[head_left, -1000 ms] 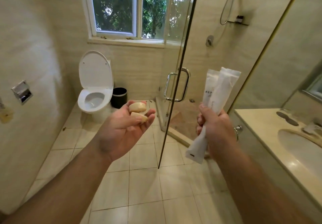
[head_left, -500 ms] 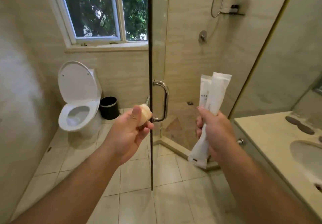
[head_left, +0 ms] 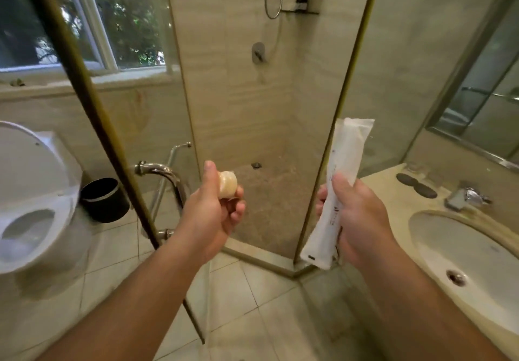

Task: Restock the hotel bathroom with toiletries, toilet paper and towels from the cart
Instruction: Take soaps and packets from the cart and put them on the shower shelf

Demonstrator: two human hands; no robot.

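Left hand [head_left: 213, 214]: fingers curled round a round cream soap [head_left: 228, 188] in clear film, thumb upright along its left side, the soap showing above the fingers. Can't tell whether there's one bar in there or more. Right hand [head_left: 356, 217]: fist clamped on the white packets [head_left: 342, 169] at about mid-length. The packets stand near upright with the top leaning slightly right, the long end sticking out above the fist and the short end below it. Count unclear, looks like more than one stacked. The two hands are level and apart, not touching. Glass shower door [head_left: 92, 102] runs diagonally just left of the left hand, with its chrome handle [head_left: 165, 174] just beside that wrist. Beyond and between the hands are the shower floor [head_left: 269, 192] and its drain [head_left: 256, 165]. High above them are the mixer valve [head_left: 257, 53] and a wall shelf [head_left: 302, 9] with something small and dark on it. Well left of the left hand are a toilet [head_left: 31, 192] with its lid up and a black bin [head_left: 104, 199]. Right of the right hand is the counter [head_left: 387, 189], then the sink [head_left: 463, 248] and tap [head_left: 466, 196].
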